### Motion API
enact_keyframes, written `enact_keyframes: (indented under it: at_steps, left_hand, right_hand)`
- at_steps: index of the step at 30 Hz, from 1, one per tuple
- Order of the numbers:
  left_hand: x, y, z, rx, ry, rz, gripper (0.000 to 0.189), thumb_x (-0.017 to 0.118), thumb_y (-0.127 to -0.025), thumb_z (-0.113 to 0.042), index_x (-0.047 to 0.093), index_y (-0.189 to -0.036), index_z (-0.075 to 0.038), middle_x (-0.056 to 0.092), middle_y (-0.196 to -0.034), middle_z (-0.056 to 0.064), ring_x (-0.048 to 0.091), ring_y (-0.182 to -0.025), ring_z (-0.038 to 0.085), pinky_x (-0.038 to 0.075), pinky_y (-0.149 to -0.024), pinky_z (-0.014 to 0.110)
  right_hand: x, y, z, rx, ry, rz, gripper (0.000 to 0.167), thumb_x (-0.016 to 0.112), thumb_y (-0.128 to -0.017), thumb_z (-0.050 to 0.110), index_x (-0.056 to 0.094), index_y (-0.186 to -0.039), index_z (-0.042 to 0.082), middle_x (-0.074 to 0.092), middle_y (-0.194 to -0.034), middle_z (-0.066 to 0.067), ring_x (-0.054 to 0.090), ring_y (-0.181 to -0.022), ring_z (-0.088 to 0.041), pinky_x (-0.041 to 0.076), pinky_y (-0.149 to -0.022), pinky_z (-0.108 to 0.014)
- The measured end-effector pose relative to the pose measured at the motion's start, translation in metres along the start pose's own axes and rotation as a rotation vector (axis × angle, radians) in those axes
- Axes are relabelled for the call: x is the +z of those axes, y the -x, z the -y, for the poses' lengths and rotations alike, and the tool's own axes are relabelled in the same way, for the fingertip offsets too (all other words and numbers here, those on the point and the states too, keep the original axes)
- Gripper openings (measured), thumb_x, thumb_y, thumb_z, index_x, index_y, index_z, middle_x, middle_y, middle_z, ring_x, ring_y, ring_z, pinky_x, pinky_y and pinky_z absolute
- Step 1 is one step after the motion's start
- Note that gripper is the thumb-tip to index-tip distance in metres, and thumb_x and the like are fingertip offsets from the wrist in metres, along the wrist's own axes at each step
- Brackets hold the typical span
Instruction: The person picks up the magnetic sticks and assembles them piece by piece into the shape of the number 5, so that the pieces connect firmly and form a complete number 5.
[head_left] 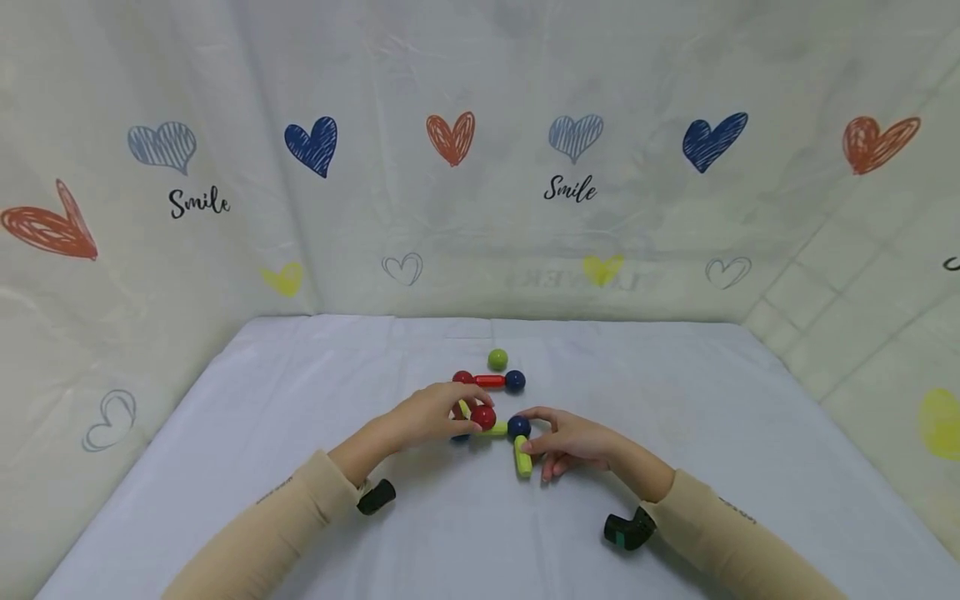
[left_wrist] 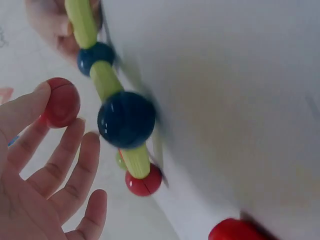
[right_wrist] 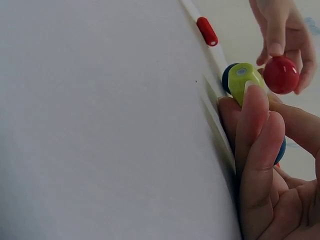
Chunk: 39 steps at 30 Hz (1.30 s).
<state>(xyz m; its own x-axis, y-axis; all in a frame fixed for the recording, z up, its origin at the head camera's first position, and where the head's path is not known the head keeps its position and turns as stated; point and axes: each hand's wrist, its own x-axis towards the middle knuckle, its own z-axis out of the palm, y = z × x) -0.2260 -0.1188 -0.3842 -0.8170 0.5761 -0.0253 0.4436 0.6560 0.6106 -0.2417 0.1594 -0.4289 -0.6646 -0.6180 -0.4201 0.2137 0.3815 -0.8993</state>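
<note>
Between thumb and fingertips my left hand (head_left: 431,414) pinches a red ball (left_wrist: 63,103), held apart from the joined pieces in the left wrist view. My right hand (head_left: 573,442) holds a yellow-green rod (head_left: 522,460) near where it joins a blue ball (head_left: 518,427), with the index finger at that ball. From this ball a second yellow-green rod (left_wrist: 106,80) runs to another blue ball (left_wrist: 126,120). A third yellow-green rod (left_wrist: 136,161) links that one to a red ball (left_wrist: 143,181). In the head view the left hand partly covers this corner.
Behind the hands, a red rod (head_left: 490,381) spans from the far red ball to a blue ball (head_left: 515,381). A green ball (head_left: 497,359) sits farther back on the white tablecloth (head_left: 660,367). A loose red rod (right_wrist: 207,31) lies beyond the joined pieces in the right wrist view.
</note>
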Motion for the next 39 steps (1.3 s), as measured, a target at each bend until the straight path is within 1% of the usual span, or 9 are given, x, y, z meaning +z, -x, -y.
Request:
enact_keyframes:
  at_steps: [6, 10, 15, 17, 19, 22, 28, 36, 39]
  left_hand:
    - [0.009, 0.012, -0.012, 0.075, -0.097, 0.005, 0.035, 0.077, -0.094, -0.021, 0.069, -0.129, -0.02, 0.067, -0.116, -0.006, 0.061, -0.1, 0.013, 0.053, -0.086, 0.034]
    - [0.014, 0.019, -0.02, 0.124, -0.184, 0.01, 0.036, 0.077, -0.094, -0.023, 0.07, -0.129, -0.022, 0.068, -0.113, -0.007, 0.062, -0.098, 0.011, 0.052, -0.081, 0.03]
    - [0.026, 0.027, -0.035, 0.281, -0.413, 0.043, 0.037, 0.079, -0.093, -0.03, 0.07, -0.128, -0.031, 0.068, -0.117, -0.009, 0.062, -0.105, 0.008, 0.048, -0.079, 0.029]
    - [0.03, 0.029, -0.04, 0.346, -0.471, 0.056, 0.037, 0.079, -0.092, -0.032, 0.069, -0.129, -0.032, 0.068, -0.118, -0.01, 0.061, -0.11, 0.008, 0.046, -0.08, 0.028]
    - [0.034, 0.031, -0.044, 0.382, -0.488, 0.07, 0.038, 0.079, -0.092, -0.032, 0.069, -0.129, -0.033, 0.069, -0.119, -0.01, 0.06, -0.113, 0.009, 0.043, -0.08, 0.027]
    - [0.039, 0.031, -0.045, 0.402, -0.505, 0.093, 0.038, 0.08, -0.092, -0.033, 0.069, -0.128, -0.034, 0.069, -0.116, -0.01, 0.061, -0.11, 0.008, 0.041, -0.077, 0.023]
    - [0.044, 0.03, -0.046, 0.382, -0.485, 0.143, 0.037, 0.079, -0.092, -0.033, 0.069, -0.127, -0.034, 0.071, -0.11, -0.013, 0.062, -0.099, 0.005, 0.04, -0.075, 0.022]
    - [0.052, 0.023, -0.046, 0.404, -0.522, 0.134, 0.036, 0.077, -0.093, -0.035, 0.069, -0.127, -0.035, 0.071, -0.105, -0.016, 0.062, -0.092, 0.004, 0.039, -0.074, 0.023]
    - [0.052, 0.022, -0.046, 0.388, -0.509, 0.134, 0.036, 0.077, -0.093, -0.035, 0.069, -0.128, -0.035, 0.072, -0.106, -0.017, 0.062, -0.092, 0.003, 0.039, -0.075, 0.023]
  right_hand:
    - [0.0, -0.002, 0.001, 0.001, 0.026, -0.011, 0.069, 0.069, -0.1, 0.022, 0.033, -0.155, 0.003, 0.07, -0.074, -0.007, 0.065, -0.056, -0.011, 0.053, -0.058, -0.02]
    - [-0.001, -0.003, -0.001, 0.014, 0.018, -0.011, 0.07, 0.07, -0.099, 0.023, 0.033, -0.155, 0.004, 0.07, -0.075, -0.007, 0.066, -0.056, -0.012, 0.053, -0.058, -0.021]
    - [-0.002, -0.002, -0.002, 0.016, 0.002, -0.003, 0.071, 0.07, -0.099, 0.024, 0.032, -0.156, 0.004, 0.069, -0.075, -0.007, 0.066, -0.057, -0.012, 0.053, -0.058, -0.021]
    - [-0.003, -0.002, -0.002, 0.013, 0.001, 0.002, 0.07, 0.069, -0.1, 0.024, 0.032, -0.156, 0.004, 0.069, -0.075, -0.007, 0.066, -0.057, -0.012, 0.053, -0.058, -0.021]
    - [-0.002, -0.001, -0.001, 0.007, 0.006, 0.006, 0.07, 0.069, -0.1, 0.023, 0.032, -0.156, 0.004, 0.069, -0.074, -0.007, 0.065, -0.057, -0.012, 0.053, -0.059, -0.02]
    - [-0.001, -0.001, 0.001, 0.004, 0.009, 0.008, 0.069, 0.068, -0.101, 0.022, 0.031, -0.157, 0.004, 0.069, -0.073, -0.007, 0.065, -0.057, -0.012, 0.053, -0.059, -0.02]
    - [-0.002, -0.001, 0.0, 0.015, 0.001, -0.001, 0.071, 0.068, -0.1, 0.02, 0.029, -0.157, 0.004, 0.069, -0.072, -0.007, 0.065, -0.056, -0.011, 0.052, -0.057, -0.019]
    - [-0.003, -0.001, 0.0, 0.018, -0.007, 0.01, 0.072, 0.068, -0.1, 0.02, 0.028, -0.158, 0.004, 0.068, -0.07, -0.006, 0.065, -0.056, -0.011, 0.052, -0.057, -0.019]
    - [-0.002, -0.001, 0.001, 0.022, -0.006, 0.014, 0.073, 0.069, -0.1, 0.02, 0.028, -0.158, 0.004, 0.068, -0.069, -0.006, 0.065, -0.056, -0.011, 0.052, -0.057, -0.019]
